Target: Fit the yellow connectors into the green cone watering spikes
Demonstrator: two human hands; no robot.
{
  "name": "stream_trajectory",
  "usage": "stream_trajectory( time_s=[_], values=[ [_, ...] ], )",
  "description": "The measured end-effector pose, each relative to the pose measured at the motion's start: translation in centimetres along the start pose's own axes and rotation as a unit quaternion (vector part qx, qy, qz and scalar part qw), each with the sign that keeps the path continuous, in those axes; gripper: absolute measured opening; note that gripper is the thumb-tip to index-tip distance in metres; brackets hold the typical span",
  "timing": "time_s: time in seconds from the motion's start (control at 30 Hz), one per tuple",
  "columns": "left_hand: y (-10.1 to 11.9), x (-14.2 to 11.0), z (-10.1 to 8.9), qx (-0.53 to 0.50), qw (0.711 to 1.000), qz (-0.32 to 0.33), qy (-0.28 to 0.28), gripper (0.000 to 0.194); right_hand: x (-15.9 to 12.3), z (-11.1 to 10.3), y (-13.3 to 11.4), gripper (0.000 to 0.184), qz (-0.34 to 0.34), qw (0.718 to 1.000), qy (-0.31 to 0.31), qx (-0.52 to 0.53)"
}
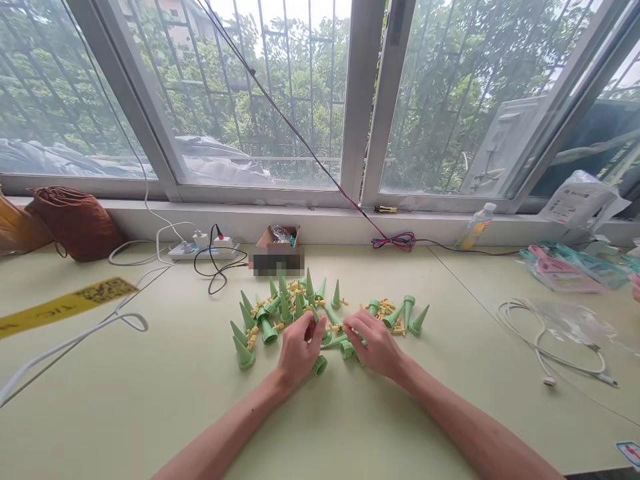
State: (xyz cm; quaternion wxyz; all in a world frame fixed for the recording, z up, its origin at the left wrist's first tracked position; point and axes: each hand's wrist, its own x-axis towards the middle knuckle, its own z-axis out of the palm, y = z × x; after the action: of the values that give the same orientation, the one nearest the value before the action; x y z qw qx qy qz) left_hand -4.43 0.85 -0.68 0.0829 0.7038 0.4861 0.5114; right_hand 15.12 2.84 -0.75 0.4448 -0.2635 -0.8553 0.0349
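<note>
My left hand (pixel 300 345) is closed around a green plastic cone spike (pixel 320 329), partly hidden by the fingers. Close by on the right, my right hand (pixel 374 341) has its thumb and fingers pinched together near a small yellow plastic piece; the fingertips hide most of what they grip. Several green cone spikes stand and lie around both hands, among them an upright one (pixel 243 353) on the left and another (pixel 419 321) on the right. Small yellow plastic pieces (pixel 386 311) lie heaped beyond my right hand, and more are scattered among the left-hand cones. A green ribbed cap (pixel 320 365) lies below my left hand.
Behind the cones sits a small open cardboard box (pixel 278 237). A power strip (pixel 205 251) with plugs and a brown pouch (pixel 77 223) are at the back left. On the right are a bottle (pixel 475 227), a white cable (pixel 520 333) and pink packages (pixel 560 270).
</note>
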Motion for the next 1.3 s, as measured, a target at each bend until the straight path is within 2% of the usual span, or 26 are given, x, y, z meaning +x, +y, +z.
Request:
stream_trajectory(
  time_s=[0.3,0.7,1.3],
  values=[
    [0.22,0.11,-0.08,0.004,1.0,-0.005,0.027,0.037,-0.03,-0.27,-0.19,0.012,0.003,1.0,-0.006,0.005],
    [0.23,-0.29,0.06,0.023,0.998,0.056,-0.019,0.03,0.07,-0.15,-0.33,0.017,-0.022,0.998,-0.042,0.033],
    [0.53,-0.45,0.08,0.014,0.999,0.032,-0.022,0.027,0.17,-0.15,-0.47,0.014,-0.005,0.999,-0.021,0.038]
  ],
)
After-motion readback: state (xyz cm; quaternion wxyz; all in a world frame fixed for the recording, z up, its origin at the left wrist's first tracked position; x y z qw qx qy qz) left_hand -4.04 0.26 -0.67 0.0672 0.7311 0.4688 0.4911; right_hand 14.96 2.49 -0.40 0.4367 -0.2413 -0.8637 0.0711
